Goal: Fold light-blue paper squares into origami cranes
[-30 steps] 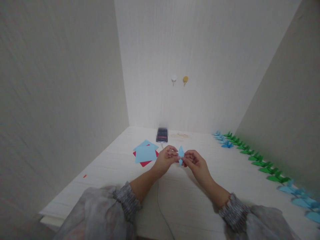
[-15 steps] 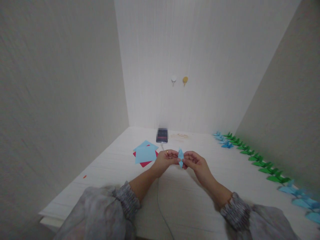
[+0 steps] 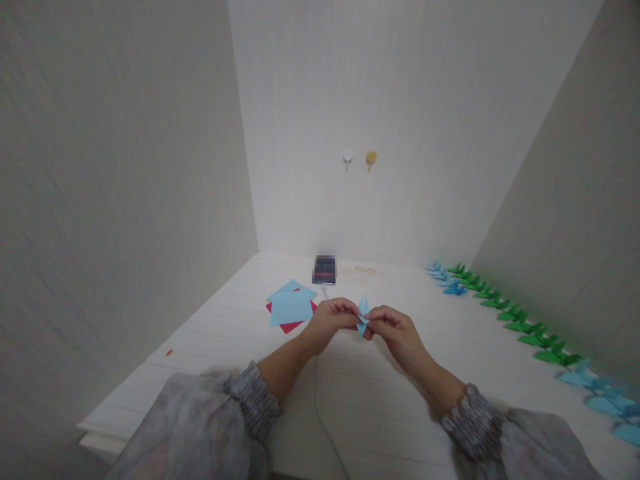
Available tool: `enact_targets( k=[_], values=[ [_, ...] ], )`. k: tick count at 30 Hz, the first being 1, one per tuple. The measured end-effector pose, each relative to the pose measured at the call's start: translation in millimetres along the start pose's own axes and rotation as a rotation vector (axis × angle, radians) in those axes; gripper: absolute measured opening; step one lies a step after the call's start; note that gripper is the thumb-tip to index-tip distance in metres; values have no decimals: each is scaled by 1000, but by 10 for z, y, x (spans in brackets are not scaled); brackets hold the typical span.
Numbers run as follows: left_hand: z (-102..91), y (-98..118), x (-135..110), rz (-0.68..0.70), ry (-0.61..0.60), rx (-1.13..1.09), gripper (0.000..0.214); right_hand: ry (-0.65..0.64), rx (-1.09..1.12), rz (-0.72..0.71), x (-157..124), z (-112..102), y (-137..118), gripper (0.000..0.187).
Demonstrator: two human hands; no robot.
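Between my hands, above the table, is a small folded piece of light blue origami paper (image 3: 363, 308), with narrow points at its top and bottom. My left hand (image 3: 331, 322) pinches it from the left between thumb and fingers; a ring shows on one finger. From the other side, the thumb and fingertips of my right hand (image 3: 395, 328) grip it near the middle. My fingers cover part of the folds. Loose square sheets of light blue paper (image 3: 291, 309) lie just left of my left hand, over red paper (image 3: 291, 327).
A phone (image 3: 325, 270) stands at the back, its cable (image 3: 319, 407) running toward me. Rows of green paper cranes (image 3: 520, 327) and blue paper cranes (image 3: 455, 289) line the right side. Two hooks (image 3: 371, 158) are on the back wall. A small orange scrap (image 3: 169, 352) lies left.
The fingers of my right hand have shifted on the folded paper. Its upper end now looks more spread, with points sticking out. My left hand has hardly moved.
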State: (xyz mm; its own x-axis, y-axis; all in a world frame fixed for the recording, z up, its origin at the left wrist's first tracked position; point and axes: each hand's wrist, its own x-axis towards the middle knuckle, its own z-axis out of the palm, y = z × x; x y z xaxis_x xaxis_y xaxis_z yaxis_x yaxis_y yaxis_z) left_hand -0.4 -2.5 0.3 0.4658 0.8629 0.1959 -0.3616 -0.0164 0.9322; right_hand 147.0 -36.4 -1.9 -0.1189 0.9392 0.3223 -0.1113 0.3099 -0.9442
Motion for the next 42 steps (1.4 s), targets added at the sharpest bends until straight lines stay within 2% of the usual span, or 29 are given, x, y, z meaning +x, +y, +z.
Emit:
enact_targets(
  k=[7,12,16,22,29,42],
  values=[
    [-7,50,-28,-6,-61,-24,18,-4,8,-38,-5,-17,-5,4],
    [3,67,-26,17,-17,22,17,-21,-48,-42,-18,2,-53,11],
    [12,46,-12,34,-14,52,19,15,-74,-39,-8,30,-63,7],
    [-2,25,12,67,-5,73,20,53,39,-5,32,24,-17,26],
    [-26,-14,30,75,9,137,22,24,26,53,52,-15,40,16],
    [-31,-99,57,122,21,201,20,68,66,45,62,-46,102,14]
  ],
)
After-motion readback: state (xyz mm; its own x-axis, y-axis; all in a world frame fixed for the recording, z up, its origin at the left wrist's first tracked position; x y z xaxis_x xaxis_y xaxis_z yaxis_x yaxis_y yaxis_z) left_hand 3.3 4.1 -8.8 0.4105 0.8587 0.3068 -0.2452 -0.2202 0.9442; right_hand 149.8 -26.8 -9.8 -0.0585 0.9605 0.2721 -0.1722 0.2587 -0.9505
